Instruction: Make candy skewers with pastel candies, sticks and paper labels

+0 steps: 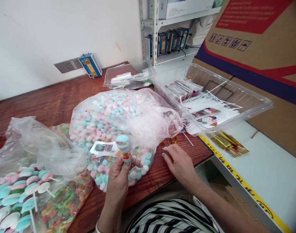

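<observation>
My left hand (118, 178) is closed round the lower part of a small clear-wrapped marshmallow pack (124, 147), which stands upright with pale blue on top and a coloured print lower down. Behind it lies a large clear bag of pink, blue and white marshmallows (101, 110). White labels with black codes (104, 148) rest on that bag. My right hand (178, 161) is low over the table edge, its thumb and fingertips slightly apart beside a few gold twist ties (170, 141). Whether the fingertips touch the ties is hard to see.
Marshmallow lollipops (19, 194) and a bag of ring-shaped gummies (62, 204) are at left. A clear tray (254, 97) holds white sticks and printed wrappers. More gold ties (229, 144) lie on the white surface. A cardboard box (259, 51) rises at right; another clear tray (109, 76) stands behind.
</observation>
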{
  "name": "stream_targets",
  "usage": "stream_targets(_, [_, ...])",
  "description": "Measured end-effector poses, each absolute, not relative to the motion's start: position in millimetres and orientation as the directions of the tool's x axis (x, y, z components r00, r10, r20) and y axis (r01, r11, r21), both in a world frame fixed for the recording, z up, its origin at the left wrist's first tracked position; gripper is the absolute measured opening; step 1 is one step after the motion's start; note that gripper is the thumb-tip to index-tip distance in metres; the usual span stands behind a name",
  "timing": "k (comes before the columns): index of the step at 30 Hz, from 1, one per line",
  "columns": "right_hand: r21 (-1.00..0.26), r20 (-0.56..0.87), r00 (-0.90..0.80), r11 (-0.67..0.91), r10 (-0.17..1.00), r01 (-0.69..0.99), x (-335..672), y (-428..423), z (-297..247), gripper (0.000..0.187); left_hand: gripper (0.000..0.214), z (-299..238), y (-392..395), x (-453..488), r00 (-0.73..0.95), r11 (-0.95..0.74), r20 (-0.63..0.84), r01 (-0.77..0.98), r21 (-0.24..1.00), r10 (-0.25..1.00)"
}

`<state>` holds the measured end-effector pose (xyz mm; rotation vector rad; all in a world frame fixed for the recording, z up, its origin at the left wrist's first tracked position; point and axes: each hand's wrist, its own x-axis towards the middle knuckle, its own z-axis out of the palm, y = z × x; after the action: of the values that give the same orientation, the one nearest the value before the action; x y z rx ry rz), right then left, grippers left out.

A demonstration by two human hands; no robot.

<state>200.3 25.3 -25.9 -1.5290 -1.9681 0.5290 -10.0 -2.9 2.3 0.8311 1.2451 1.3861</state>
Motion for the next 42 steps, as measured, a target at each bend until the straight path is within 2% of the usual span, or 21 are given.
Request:
stream_targets(3, [-0.407, 0.268, -0.17, 0.271, 0.948, 0.872, 221, 35, -42, 0.021, 0.028, 4, -7, -18, -0.15, 0.085, -0.072, 0.082, 0.993, 0.986])
stream_targets(5, [-0.333, 0.26, -0.2, 0.282, 0.945, 0.9, 225, 41, -49, 0.02, 0.03, 8, -9, -19, -0.109, 0.066, -0.041, 0.237, 0.969, 0.993])
stream_targets(8, [-0.315, 0.237, -0.236, 0.304, 0.942, 0.899, 222, 48, -51, 0.019, 0.031, 13, -10, -17, -0.096, 0.04, -0.003, 0.38, 0.924, 0.995])
stream_targets(12, [-0.345, 0.235, -0.251, 0.322, 0.939, 0.882, 221, 48, -47, 0.016, 0.025, 15, -12, -19, -0.116, 0.044, 0.013, 0.477, 0.878, 0.993])
stream_targets(15, [-0.438, 0.233, -0.205, 0.291, 0.95, 0.85, 222, 40, -36, 0.017, 0.019, 14, -15, -23, -0.152, 0.048, 0.038, 0.528, 0.848, 0.988])
stream_targets(19, [-0.681, 0.262, -0.061, 0.229, 0.963, 0.696, 209, 22, -8, 0.016, 0.018, 14, -16, -22, -0.149, -0.013, 0.128, 0.599, 0.801, 0.981])
stream_targets(22, [-0.82, 0.255, -0.145, 0.294, 0.956, 0.491, 181, 10, 10, 0.014, 0.022, 14, -14, -16, -0.094, -0.091, 0.218, 0.701, 0.708, 0.971])
stream_targets(25, [-0.917, 0.188, -0.257, 0.263, 0.948, 0.301, 147, 6, 14, 0.016, 0.022, 12, -11, -10, -0.052, -0.132, 0.282, 0.793, 0.594, 0.958])
stream_targets(28, [-0.956, 0.113, -0.274, 0.18, 0.955, 0.232, 123, 8, 6, 0.019, 0.02, 9, -13, -10, -0.063, -0.138, 0.356, 0.848, 0.511, 0.932])
stream_targets(32, [-0.974, 0.064, -0.274, 0.12, 0.96, 0.19, 114, 11, -3, 0.02, 0.014, 1, -18, -13, -0.123, -0.139, 0.476, 0.867, 0.479, 0.871])
stream_targets(35, [-0.977, 0.055, -0.28, 0.11, 0.958, 0.183, 113, 11, -5, 0.02, 0.024, -5, -20, -15, -0.135, -0.172, 0.561, 0.871, 0.46, 0.817])
stream_targets(38, [-0.977, 0.058, -0.289, 0.114, 0.955, 0.181, 111, 10, -4, 0.02, 0.029, -7, -22, -17, -0.092, -0.203, 0.574, 0.88, 0.429, 0.814])
stream_targets(40, [-0.975, 0.059, -0.293, 0.117, 0.954, 0.187, 109, 10, -4, 0.021, 0.026, -6, -22, -18, -0.098, -0.202, 0.567, 0.874, 0.443, 0.818])
stream_targets(42, [-0.972, 0.066, -0.286, 0.127, 0.956, 0.199, 107, 10, -4, 0.021, 0.021, -3, -22, -17, -0.152, -0.198, 0.553, 0.83, 0.521, 0.819])
